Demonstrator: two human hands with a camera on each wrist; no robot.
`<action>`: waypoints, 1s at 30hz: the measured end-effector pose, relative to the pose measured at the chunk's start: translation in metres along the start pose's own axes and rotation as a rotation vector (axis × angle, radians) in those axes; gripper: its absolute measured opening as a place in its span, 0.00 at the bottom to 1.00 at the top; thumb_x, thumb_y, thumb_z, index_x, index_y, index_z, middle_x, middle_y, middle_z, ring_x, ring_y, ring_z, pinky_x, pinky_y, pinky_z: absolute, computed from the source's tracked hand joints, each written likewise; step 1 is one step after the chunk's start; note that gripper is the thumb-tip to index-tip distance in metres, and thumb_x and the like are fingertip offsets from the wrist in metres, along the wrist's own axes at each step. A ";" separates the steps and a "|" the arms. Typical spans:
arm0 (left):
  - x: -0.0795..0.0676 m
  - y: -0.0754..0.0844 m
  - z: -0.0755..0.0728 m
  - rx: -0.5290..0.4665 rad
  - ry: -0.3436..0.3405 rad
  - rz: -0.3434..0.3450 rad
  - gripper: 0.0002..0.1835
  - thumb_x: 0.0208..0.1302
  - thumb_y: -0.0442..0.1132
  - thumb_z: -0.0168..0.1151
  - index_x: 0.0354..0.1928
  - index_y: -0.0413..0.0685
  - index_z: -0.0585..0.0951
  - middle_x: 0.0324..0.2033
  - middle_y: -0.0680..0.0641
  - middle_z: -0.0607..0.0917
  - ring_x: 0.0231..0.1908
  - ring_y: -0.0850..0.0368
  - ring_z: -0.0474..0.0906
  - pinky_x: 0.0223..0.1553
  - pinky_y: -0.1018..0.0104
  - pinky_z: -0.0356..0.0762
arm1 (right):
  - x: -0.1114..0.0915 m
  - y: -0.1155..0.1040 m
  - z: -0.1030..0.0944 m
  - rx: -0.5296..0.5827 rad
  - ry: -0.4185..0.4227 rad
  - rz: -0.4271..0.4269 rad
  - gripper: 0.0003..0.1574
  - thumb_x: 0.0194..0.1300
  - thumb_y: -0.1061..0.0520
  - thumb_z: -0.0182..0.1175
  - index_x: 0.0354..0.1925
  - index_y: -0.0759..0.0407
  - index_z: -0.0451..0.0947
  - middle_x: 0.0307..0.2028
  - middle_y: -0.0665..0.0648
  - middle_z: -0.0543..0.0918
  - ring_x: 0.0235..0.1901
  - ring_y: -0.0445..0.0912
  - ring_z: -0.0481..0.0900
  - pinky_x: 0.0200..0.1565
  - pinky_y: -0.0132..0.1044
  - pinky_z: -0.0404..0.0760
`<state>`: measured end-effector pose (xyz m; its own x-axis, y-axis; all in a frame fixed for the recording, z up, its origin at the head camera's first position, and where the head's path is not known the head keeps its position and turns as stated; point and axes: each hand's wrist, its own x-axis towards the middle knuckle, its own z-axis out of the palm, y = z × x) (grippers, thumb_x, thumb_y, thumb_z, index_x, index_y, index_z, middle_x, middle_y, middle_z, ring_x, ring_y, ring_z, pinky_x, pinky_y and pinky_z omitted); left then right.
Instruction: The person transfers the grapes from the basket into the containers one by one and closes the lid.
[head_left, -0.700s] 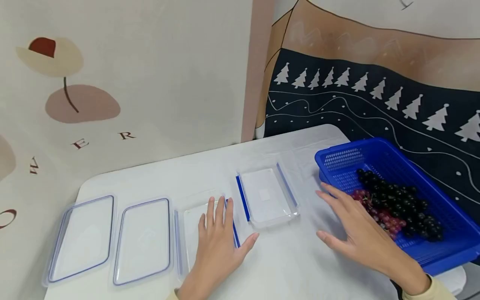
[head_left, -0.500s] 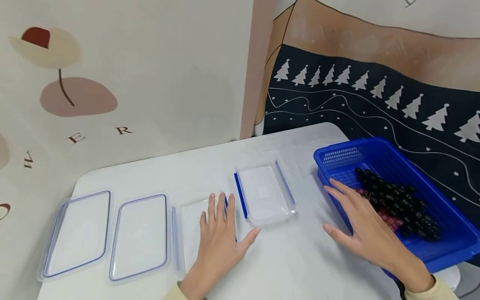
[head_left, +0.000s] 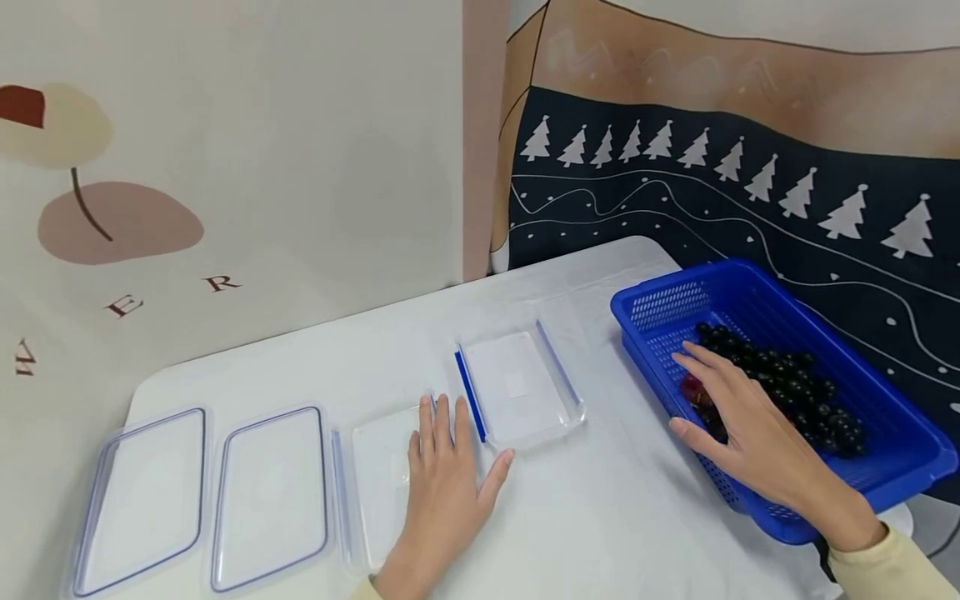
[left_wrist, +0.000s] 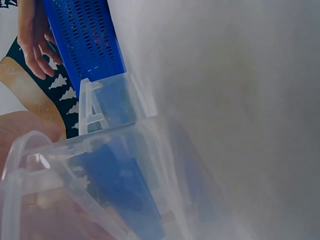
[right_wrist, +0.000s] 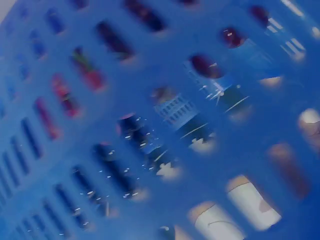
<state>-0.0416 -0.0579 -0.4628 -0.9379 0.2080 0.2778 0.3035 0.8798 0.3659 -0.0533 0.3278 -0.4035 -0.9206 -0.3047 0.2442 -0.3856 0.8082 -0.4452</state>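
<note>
My left hand (head_left: 444, 500), fingers straight, lies over the right side of a clear plastic food container (head_left: 378, 475) with flaps along its sides. Whether the palm presses on it is hidden; the left wrist view shows the container's wall (left_wrist: 135, 165) close up. Over the near left side of a blue slotted basket (head_left: 660, 310) hovers my right hand (head_left: 765, 442), its fingers spread and relaxed. Bunches of black grapes (head_left: 797, 383) and red grapes (head_left: 693, 390) lie in the basket, the red ones partly behind that hand. Through the basket slots, the right wrist view shows red grapes (right_wrist: 65, 95).
A second clear container (head_left: 517, 379) with blue side flaps stands between the first one and the basket. To the left lie two clear lids with blue seals, the outer lid (head_left: 142, 500) and the inner lid (head_left: 272, 500). A wall backs the white table (head_left: 600, 517).
My right hand has moved rightward and in over the basket, covering more of the red grapes. The left hand stays at its container. The head view has shifted slightly.
</note>
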 end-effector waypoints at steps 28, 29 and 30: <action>0.001 -0.003 0.006 -0.036 -0.034 -0.034 0.37 0.83 0.57 0.57 0.84 0.46 0.67 0.79 0.24 0.62 0.81 0.20 0.44 0.71 0.24 0.60 | -0.014 0.082 -0.022 -0.187 -0.012 0.248 0.56 0.80 0.40 0.64 0.87 0.64 0.49 0.83 0.77 0.48 0.77 0.82 0.45 0.61 0.90 0.41; 0.000 -0.003 0.005 -0.034 -0.035 -0.032 0.36 0.83 0.56 0.57 0.84 0.46 0.67 0.79 0.24 0.62 0.81 0.20 0.44 0.71 0.24 0.61 | -0.015 0.085 -0.021 -0.194 -0.017 0.258 0.57 0.80 0.40 0.64 0.87 0.65 0.48 0.83 0.77 0.48 0.77 0.83 0.44 0.60 0.90 0.42; -0.001 -0.004 0.005 -0.030 -0.035 -0.033 0.36 0.84 0.55 0.56 0.84 0.45 0.67 0.78 0.24 0.62 0.81 0.20 0.45 0.71 0.25 0.61 | -0.014 0.087 -0.021 -0.197 -0.019 0.265 0.57 0.80 0.39 0.64 0.87 0.65 0.48 0.83 0.78 0.48 0.77 0.84 0.44 0.60 0.90 0.41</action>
<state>-0.0431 -0.0594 -0.4685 -0.9527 0.1942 0.2338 0.2765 0.8732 0.4013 -0.0722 0.4130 -0.4281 -0.9890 -0.0786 0.1250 -0.1148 0.9418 -0.3159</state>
